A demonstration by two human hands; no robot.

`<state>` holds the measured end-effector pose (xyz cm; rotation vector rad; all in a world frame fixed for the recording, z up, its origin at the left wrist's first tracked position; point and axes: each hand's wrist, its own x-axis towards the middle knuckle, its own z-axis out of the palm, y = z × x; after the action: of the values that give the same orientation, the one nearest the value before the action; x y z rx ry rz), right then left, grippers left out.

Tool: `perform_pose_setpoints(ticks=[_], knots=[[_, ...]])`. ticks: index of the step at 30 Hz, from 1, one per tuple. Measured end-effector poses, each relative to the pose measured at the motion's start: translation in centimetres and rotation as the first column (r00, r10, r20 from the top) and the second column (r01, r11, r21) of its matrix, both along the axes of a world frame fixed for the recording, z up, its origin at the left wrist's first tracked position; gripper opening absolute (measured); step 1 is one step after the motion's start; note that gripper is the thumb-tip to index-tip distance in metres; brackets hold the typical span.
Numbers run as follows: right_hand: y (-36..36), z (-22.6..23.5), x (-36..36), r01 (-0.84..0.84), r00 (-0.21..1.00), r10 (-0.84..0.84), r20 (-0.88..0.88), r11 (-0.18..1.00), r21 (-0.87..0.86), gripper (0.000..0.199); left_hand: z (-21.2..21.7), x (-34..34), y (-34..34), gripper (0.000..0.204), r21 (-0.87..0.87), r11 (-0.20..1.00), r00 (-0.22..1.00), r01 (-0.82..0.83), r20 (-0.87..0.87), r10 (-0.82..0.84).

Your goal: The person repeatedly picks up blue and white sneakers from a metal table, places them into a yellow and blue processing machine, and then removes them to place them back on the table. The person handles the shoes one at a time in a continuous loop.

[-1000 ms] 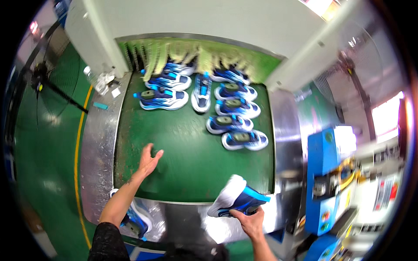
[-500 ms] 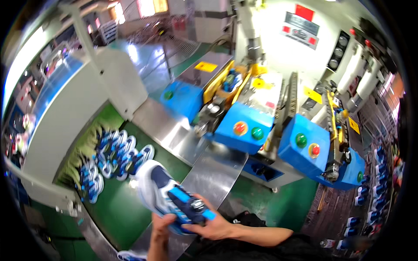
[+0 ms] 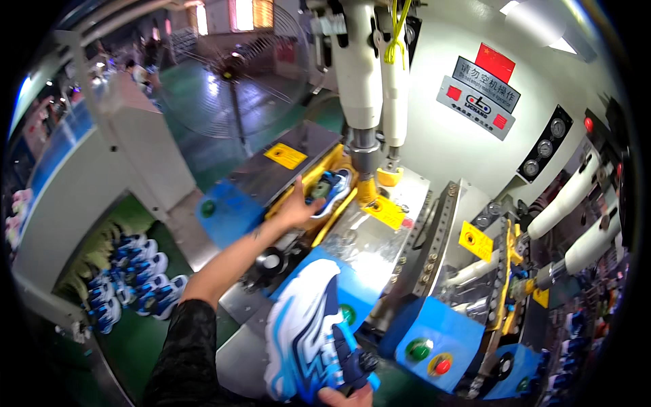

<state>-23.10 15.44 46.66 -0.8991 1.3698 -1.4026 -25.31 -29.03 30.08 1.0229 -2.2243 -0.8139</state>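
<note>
My left arm stretches out over the left station of a pressing machine. There my left hand [image 3: 296, 205] is at the near end of a blue and white sneaker [image 3: 336, 190] lying between yellow pads [image 3: 332, 218]. Its thumb and a finger stand apart; the other fingers are partly hidden. Close to me, at the bottom, my right hand [image 3: 347, 396] grips a second sneaker [image 3: 302, 332], white with blue and navy stripes, by its ankle end. This sneaker is tilted with its toe up, in front of the blue button box [image 3: 359, 281].
White press cylinders [image 3: 359, 68] hang just beyond the left station. To the right stands another station with a blue box [image 3: 434, 339] bearing green and red buttons. Several sneakers [image 3: 139, 275] sit on a green conveyor at left. Behind is a large fan [image 3: 234, 68].
My left hand has left the held sneaker and reached forward to the one in the machine. My right hand keeps the held sneaker, now lower and farther right. The view has moved closer to the machine.
</note>
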Motion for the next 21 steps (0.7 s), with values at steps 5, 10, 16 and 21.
perform_pose_setpoints(ticks=[5, 10, 16, 21], knots=[[-3.4, -5.0, -0.7, 0.310, 0.943, -0.246, -0.226, 0.896, 0.318, 0.069, -5.5, -9.7, -4.6, 0.061, -0.074, 0.953, 0.950, 0.293, -0.087, -0.299], [-9.0, -3.5, -1.2, 0.400, 0.912, -0.407, -0.046, 0.859, 0.320, 0.069, 3.3, -5.8, -8.9, 0.044, 0.701, 0.520, 0.871, 0.488, -0.432, -0.236], [-27.5, -3.8, -8.0, 0.259, 0.826, -0.397, 0.399, 0.898, 0.356, 0.036, 1.1, 21.1, -0.7, 0.073, 0.638, 0.596, 0.459, 0.487, -0.768, 0.447], [-42.2, -11.0, -19.0, 0.549, 0.834, -0.499, -0.236, 0.792, 0.268, 0.030, -5.1, 36.0, 8.5, 0.064, 0.689, 0.672, 0.307, 0.271, -0.724, 0.618]])
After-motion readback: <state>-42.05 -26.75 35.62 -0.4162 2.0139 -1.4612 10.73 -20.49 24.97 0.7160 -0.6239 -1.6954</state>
